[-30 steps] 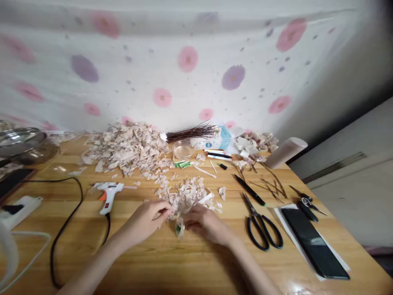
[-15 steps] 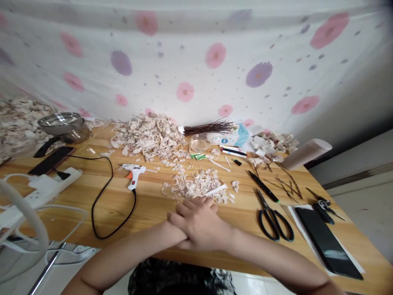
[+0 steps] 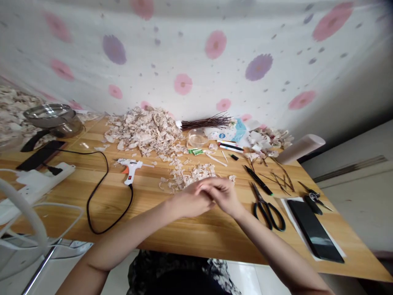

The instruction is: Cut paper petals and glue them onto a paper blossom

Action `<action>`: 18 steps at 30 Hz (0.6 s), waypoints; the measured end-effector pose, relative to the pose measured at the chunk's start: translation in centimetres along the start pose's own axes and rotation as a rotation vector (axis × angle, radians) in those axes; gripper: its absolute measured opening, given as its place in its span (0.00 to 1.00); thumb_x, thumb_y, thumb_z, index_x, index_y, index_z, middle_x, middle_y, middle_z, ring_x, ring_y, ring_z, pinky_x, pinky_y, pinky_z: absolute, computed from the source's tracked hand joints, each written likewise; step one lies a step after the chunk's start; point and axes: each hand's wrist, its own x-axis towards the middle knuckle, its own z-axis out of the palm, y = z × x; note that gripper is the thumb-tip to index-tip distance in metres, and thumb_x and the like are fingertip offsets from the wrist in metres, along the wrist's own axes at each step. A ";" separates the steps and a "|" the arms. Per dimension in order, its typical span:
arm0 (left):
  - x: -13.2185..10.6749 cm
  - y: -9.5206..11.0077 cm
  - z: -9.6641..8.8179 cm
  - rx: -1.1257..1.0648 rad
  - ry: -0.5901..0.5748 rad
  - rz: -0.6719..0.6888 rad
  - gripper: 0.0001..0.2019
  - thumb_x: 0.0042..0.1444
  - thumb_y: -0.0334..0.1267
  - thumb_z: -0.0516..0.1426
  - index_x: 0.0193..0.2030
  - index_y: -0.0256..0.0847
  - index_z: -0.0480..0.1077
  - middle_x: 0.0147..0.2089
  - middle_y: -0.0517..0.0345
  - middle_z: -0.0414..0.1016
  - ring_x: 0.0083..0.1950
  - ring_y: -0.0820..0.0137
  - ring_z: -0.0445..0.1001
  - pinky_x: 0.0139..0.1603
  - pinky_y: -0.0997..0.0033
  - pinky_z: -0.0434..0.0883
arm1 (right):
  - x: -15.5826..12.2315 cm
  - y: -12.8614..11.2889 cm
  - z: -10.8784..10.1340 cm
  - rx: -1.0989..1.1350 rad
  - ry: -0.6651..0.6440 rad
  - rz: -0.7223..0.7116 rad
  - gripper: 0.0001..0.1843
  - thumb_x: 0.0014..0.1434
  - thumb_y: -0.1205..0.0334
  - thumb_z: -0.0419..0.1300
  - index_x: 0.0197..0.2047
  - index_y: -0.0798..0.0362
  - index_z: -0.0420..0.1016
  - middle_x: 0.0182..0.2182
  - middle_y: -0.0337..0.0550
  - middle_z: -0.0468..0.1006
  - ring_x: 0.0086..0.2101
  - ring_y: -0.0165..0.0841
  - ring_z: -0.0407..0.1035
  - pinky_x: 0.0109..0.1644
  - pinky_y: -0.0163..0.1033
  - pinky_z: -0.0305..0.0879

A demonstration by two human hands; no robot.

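My left hand (image 3: 193, 201) and my right hand (image 3: 226, 197) meet above the wooden table, close to its front edge. The right hand's fingers are closed around the fingertip end of the left hand. The left fingers are mostly hidden by this grasp, and no tool shows in either hand. Just behind the hands lies a small heap of pale dried petals (image 3: 190, 177), partly covered by them. To the right of the hands, black-handled scissors (image 3: 266, 209) lie with their blades pointing away.
A white glue gun (image 3: 131, 168) with a black cord lies left. A larger petal pile (image 3: 147, 131), a clear bowl (image 3: 197, 138) and dark twigs (image 3: 205, 122) stand behind. On the right are a black marker (image 3: 258, 180), a phone (image 3: 316, 231) and pliers (image 3: 313, 197). A power strip (image 3: 39, 186) sits far left.
My right hand has shifted from lying over the left hand and wrist to gripping the left fingers from the right side. The camera view has shifted slightly.
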 end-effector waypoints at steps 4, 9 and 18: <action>0.3 0.1 -3.4 0.232 -0.170 0.123 0.09 0.60 0.31 0.53 0.43 0.38 0.74 0.48 0.45 0.77 0.53 0.54 0.73 0.59 0.44 0.65 | 1.0 0.1 -2.9 0.268 0.291 0.114 0.10 0.59 0.54 0.60 0.31 0.49 0.70 0.16 0.27 0.51 0.15 0.25 0.38 0.16 0.29 0.42; -0.3 0.7 -4.4 0.542 -0.172 0.346 0.14 0.63 0.26 0.48 0.49 0.36 0.71 0.53 0.47 0.75 0.54 0.59 0.72 0.57 0.54 0.69 | 1.7 1.2 -6.0 0.254 0.395 0.121 0.12 0.56 0.52 0.63 0.32 0.49 0.67 0.18 0.27 0.45 0.18 0.27 0.35 0.18 0.32 0.36; -1.1 0.6 -4.2 0.696 -0.124 0.500 0.25 0.61 0.29 0.49 0.66 0.36 0.56 0.69 0.44 0.59 0.69 0.58 0.57 0.71 0.48 0.49 | 0.8 1.6 -3.6 0.088 -0.298 0.241 0.30 0.56 0.36 0.60 0.20 0.53 0.62 0.15 0.29 0.55 0.18 0.24 0.46 0.21 0.32 0.43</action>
